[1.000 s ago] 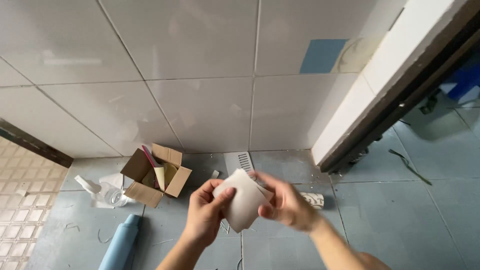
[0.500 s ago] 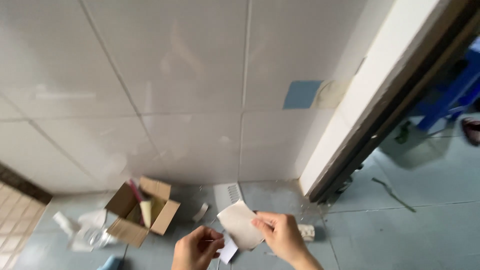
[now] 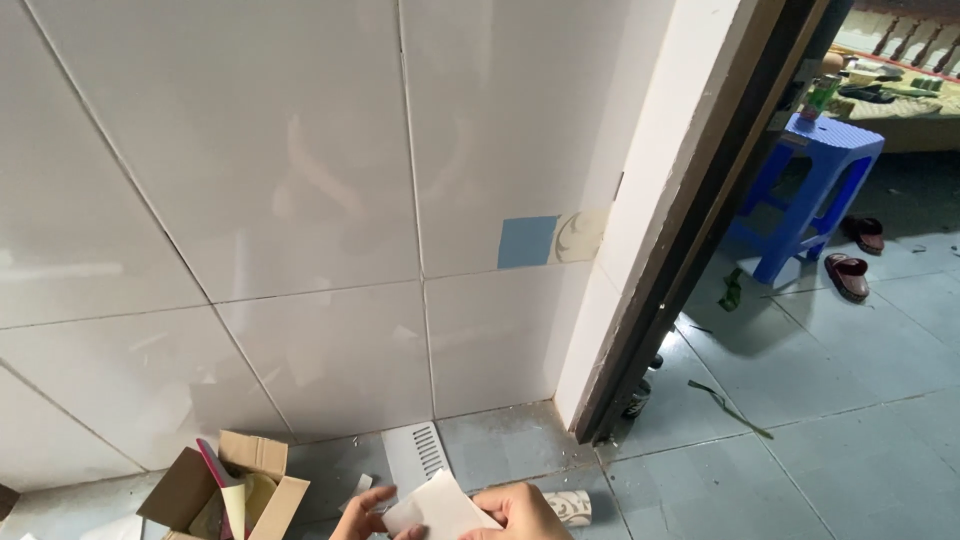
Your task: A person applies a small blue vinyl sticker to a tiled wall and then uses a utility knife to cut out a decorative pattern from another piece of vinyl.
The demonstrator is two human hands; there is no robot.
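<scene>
Both my hands sit at the bottom edge of the head view, pinching one white sheet of paper (image 3: 437, 505) between them. My left hand (image 3: 358, 518) grips its left side with the fingertips, mostly cut off by the frame. My right hand (image 3: 522, 513) holds the right side, thumb on top. The sheet hangs over a grey tiled floor, just in front of a white floor drain grate (image 3: 418, 453) at the foot of a white tiled wall (image 3: 300, 200).
An open cardboard box (image 3: 225, 490) with tools stands at the lower left. A blue patch (image 3: 527, 241) is on the wall near a dark door frame (image 3: 700, 230). Beyond the doorway are a blue plastic stool (image 3: 815, 180) and dark slippers (image 3: 850, 275).
The view has tilted up and to the right, so my hands and the paper have dropped to the bottom edge. The doorway, stool and slippers have come into sight.
</scene>
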